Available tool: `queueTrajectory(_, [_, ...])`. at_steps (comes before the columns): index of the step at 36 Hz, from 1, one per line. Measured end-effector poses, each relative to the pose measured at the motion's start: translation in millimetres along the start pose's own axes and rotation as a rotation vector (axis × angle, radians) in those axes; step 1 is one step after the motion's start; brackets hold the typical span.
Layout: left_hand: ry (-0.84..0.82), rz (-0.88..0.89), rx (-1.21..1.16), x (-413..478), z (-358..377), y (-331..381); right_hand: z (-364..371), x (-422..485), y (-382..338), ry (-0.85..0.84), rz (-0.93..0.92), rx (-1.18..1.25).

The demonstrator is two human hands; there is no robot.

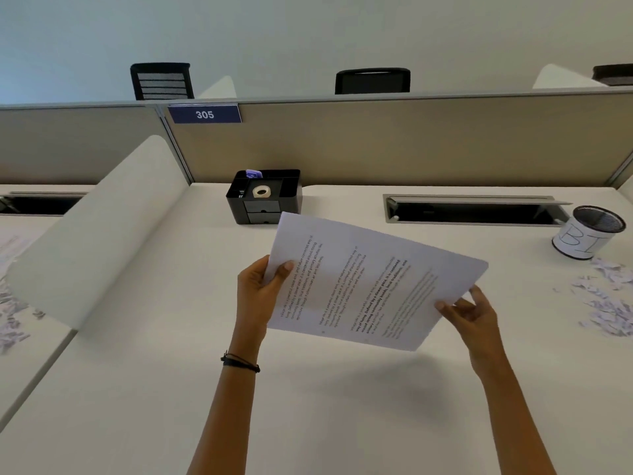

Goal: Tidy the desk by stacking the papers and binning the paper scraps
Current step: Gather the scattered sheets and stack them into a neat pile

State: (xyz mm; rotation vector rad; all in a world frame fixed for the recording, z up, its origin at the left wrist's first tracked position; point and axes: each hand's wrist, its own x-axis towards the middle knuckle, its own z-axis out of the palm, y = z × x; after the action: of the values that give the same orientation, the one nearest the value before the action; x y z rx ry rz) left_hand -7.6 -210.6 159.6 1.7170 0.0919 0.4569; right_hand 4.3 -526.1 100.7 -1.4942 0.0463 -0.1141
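Observation:
A stack of printed white papers [370, 286] is held above the white desk [308, 406], tilted. My left hand [260, 289] grips its left edge, thumb on top. My right hand [469, 311] pinches its right lower corner. A heap of small paper scraps [606, 299] lies on the desk at the far right. Just behind the scraps stands a black mesh cup [589, 233] wrapped in white paper with handwritten letters, serving as the bin.
A black desk organiser [263, 197] with a tape roll stands at the back, near the beige partition. An open cable slot [472, 210] lies to its right. A white curved divider [102, 234] stands on the left, with more scraps [10, 320] beyond it.

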Motion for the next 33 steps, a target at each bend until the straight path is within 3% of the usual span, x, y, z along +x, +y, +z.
queueTrajectory(6, [0.081,-0.054,-0.063,-9,14,-22,17,-4,15,-0.027,0.055,-0.029])
queueTrajectory(10, [0.11,0.004,0.004,-17,26,-34,30,-5,20,0.073,0.044,-0.069])
queueTrajectory(16, [0.147,-0.001,-0.077,-25,37,-41,42,-7,25,0.182,-0.025,-0.104])
queueTrajectory(28, [0.059,-0.199,-0.039,-54,55,-86,43,-12,42,0.191,0.054,-0.138])
queueTrajectory(33, [0.06,-0.174,-0.051,-47,58,-82,47,-10,40,0.211,0.049,-0.147])
